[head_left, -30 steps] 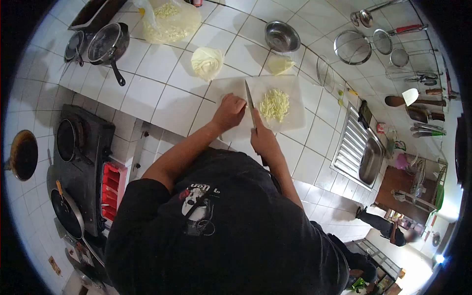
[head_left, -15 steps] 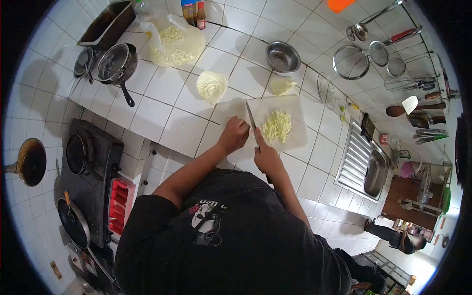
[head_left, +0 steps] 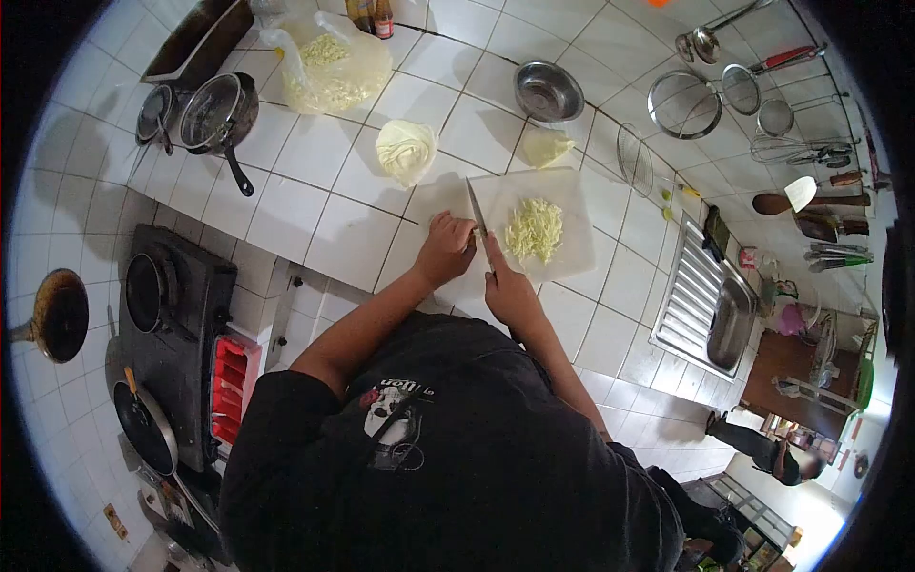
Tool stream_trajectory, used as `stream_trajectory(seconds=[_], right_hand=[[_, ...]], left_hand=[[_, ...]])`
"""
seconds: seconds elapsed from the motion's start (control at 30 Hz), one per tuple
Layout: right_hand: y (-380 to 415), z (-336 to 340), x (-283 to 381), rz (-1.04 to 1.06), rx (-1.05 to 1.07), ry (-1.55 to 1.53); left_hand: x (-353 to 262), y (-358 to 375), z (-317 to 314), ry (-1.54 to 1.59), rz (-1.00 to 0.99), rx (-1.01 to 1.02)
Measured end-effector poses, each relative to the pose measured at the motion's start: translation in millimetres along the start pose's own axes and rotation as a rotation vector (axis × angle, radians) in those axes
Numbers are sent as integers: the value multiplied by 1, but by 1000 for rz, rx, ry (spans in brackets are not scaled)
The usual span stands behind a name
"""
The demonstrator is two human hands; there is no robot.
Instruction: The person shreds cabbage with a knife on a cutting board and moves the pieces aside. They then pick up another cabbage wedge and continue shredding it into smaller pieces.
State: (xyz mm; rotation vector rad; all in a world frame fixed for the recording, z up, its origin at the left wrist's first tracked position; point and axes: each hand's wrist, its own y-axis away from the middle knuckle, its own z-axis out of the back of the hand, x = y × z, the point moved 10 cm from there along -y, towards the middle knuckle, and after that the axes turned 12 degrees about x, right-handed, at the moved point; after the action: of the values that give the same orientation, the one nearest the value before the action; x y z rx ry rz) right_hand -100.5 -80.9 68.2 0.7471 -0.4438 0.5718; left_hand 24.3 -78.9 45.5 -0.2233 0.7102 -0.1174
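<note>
My right hand (head_left: pixel 513 297) grips a kitchen knife (head_left: pixel 477 205), its blade pointing away from me over the left part of a white cutting board (head_left: pixel 579 195). Close against the blade's left side, my left hand (head_left: pixel 446 250) has its fingers curled on a small pale piece of cabbage (head_left: pixel 476 233), mostly hidden by the fingers. Right of the knife lies a heap of shredded cabbage (head_left: pixel 534 231). A cut cabbage head (head_left: pixel 407 153) sits beyond my left hand on the tiles. Another cabbage chunk (head_left: pixel 546 148) rests behind the board's far edge.
A plastic bag of shredded cabbage (head_left: pixel 338 81), a metal bowl (head_left: pixel 549 91) and a saucepan (head_left: pixel 214 119) stand along the tiled counter (head_left: pixel 353 238). The sink (head_left: pixel 729 329) is to the right, the stove (head_left: pixel 195 276) to the left. A person (head_left: pixel 758 448) stands at far right.
The view has shifted slightly. My left hand's fingers have changed position beside the blade, and a pale bit of cabbage now shows there. The knife stays in my right hand.
</note>
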Motion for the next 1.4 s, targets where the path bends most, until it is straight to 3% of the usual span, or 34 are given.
stream_trajectory(seconds=[0.3,0.4,0.47,0.57,0.67,0.9,1.07,1.17,1.4], right_hand=[[-13,-5,-14,-33,-71,-74],[1,5,-6,19,-61,-41],[6,2,-6,-46,41,-111],[-8,-9,-9,74,-87,-151],[-21,-16,-19,33,-115,-153],[2,6,-6,2,-28,-62],[-23,-16,-23,73,-118,-126],[-26,-10,-19,6,-124,-138],[-13,4,-12,67,-58,-83]], left_hand=[[-1,1,1,-41,-98,-42],[-1,-2,-8,2,-74,89],[-2,-1,-6,-11,-81,47],[-3,-2,-5,-18,-82,50],[-7,0,4,-28,-74,-35],[-2,-1,-9,-96,-40,56],[-4,0,3,-118,-60,-58],[-6,0,4,-151,-46,-81],[-7,-2,3,-112,-21,-36]])
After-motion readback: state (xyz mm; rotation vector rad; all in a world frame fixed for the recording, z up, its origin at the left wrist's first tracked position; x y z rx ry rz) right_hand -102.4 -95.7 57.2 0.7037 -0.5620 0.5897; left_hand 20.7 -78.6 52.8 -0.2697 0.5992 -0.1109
